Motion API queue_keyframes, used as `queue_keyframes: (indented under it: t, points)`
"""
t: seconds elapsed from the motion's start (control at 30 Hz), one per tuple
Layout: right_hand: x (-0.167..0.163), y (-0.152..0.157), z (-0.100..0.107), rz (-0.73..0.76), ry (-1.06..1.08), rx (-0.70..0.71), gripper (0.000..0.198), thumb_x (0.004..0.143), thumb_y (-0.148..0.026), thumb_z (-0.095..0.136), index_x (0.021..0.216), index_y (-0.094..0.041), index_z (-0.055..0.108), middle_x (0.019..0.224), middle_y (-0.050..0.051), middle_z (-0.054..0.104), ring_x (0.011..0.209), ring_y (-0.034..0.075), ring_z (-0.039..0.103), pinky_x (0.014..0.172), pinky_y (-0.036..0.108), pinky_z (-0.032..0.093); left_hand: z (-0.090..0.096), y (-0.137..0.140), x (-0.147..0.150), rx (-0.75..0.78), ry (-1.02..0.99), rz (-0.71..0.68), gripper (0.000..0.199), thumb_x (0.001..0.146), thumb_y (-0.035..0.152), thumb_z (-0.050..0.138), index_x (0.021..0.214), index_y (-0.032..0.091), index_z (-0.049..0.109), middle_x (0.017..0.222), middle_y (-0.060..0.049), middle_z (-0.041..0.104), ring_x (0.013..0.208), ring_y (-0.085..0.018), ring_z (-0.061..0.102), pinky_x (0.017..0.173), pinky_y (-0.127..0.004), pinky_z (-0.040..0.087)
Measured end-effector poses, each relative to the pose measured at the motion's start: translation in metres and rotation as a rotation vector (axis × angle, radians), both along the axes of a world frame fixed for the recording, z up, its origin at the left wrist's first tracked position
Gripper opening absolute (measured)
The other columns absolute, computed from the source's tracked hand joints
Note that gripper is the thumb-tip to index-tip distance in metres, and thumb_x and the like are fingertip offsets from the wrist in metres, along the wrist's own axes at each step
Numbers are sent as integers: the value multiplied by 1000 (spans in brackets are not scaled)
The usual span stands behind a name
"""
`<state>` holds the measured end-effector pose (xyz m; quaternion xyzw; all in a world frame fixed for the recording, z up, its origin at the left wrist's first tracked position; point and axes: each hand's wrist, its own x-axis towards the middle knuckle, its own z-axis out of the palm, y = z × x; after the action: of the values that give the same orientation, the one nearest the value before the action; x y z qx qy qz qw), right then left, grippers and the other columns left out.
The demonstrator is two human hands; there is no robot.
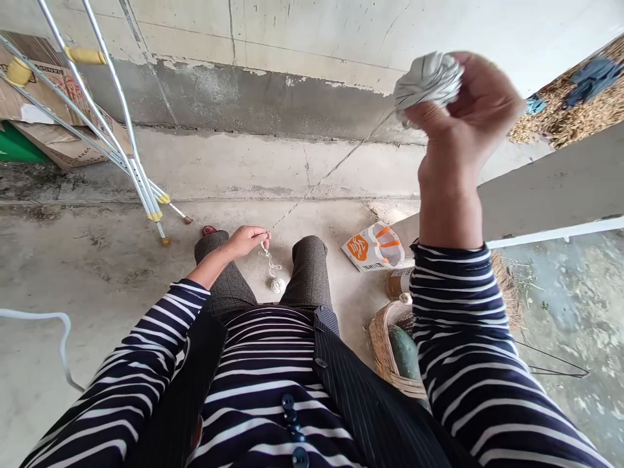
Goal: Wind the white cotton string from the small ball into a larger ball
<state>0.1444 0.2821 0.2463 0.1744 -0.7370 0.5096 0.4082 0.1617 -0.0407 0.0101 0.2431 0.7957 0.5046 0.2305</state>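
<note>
My right hand (463,117) is raised at the upper right, its fingers closed around a bundle of white cloth with thin dark stripes (429,81). From this bundle a thin twisted cord (336,168) runs taut, down and left, to my left hand (246,240). There the fingertips pinch the cord in front of my left knee. Below the pinch, a loose, crinkled length of white yarn (270,262) dangles toward a small white yarn ball (277,285) low between my knees.
Aluminium crutches (124,153) lean at the left before cardboard boxes (63,97). To my right are an orange-and-white bag (374,247), a jar (397,284) and a wicker basket (383,344) holding a dark green melon (404,352). A white hose (63,331) lies left.
</note>
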Motion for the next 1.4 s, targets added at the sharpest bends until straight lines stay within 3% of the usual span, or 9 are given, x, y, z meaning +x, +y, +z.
queue_keyframes:
  t: [0.27,0.47,0.6,0.7,0.83,0.93,1.03,1.13,1.4]
  points:
    - [6,6,41,-30,155,107,19,77,-32,87,94,-34,79,78,-3,63,84,21,72,74,34,59,-9,-8,-7,14,-32,51,30,85,43,55,76,19,71,86,-6,77,89,-21,70,91,-30,49]
    - [9,17,45,-63,158,60,11,77,-34,87,84,-32,79,72,-1,55,80,21,71,71,34,59,-39,-34,-11,-150,-21,170,25,81,41,56,70,23,70,71,-2,75,72,-21,67,76,-29,50]
    - [25,-9,32,20,11,23,19,78,-34,85,95,-32,78,86,1,66,91,25,71,84,42,61,-47,-28,-17,-216,-3,244,16,77,34,61,81,24,74,91,-6,80,83,-24,71,79,-31,52]
    - [30,-36,5,163,-281,32,35,69,-38,91,99,-28,75,95,4,73,87,23,70,80,41,62,-30,-4,-22,-94,-19,277,38,76,31,66,112,22,72,119,-10,76,107,-27,70,94,-34,52]
    - [28,-66,-40,327,-480,41,48,67,-40,91,108,-21,73,102,5,71,101,24,70,83,40,63,23,37,-22,257,4,242,48,85,40,66,127,18,63,134,-14,68,124,-26,64,107,-37,47]
    - [24,-79,-60,397,-546,16,52,65,-37,91,112,-21,73,106,6,71,108,25,69,85,39,63,65,58,-14,428,29,229,39,91,52,63,107,16,67,118,-13,74,119,-26,66,105,-37,48]
    - [19,-83,-67,386,-553,16,54,65,-35,91,114,-21,73,108,6,71,109,25,68,87,38,62,88,66,-2,496,48,229,41,94,57,57,89,17,66,91,-9,75,103,-24,69,101,-36,49]
    - [14,-77,-68,329,-531,3,52,67,-37,88,114,-19,73,105,6,72,108,25,69,88,38,62,89,63,10,524,-4,181,37,95,51,56,82,17,63,77,-6,70,92,-23,70,96,-35,50]
    - [-8,-38,-74,118,-448,-17,51,66,-37,88,113,-22,75,104,8,75,105,31,72,86,45,64,51,38,39,446,-169,149,31,94,37,56,73,17,65,72,-5,69,84,-21,69,89,-33,51]
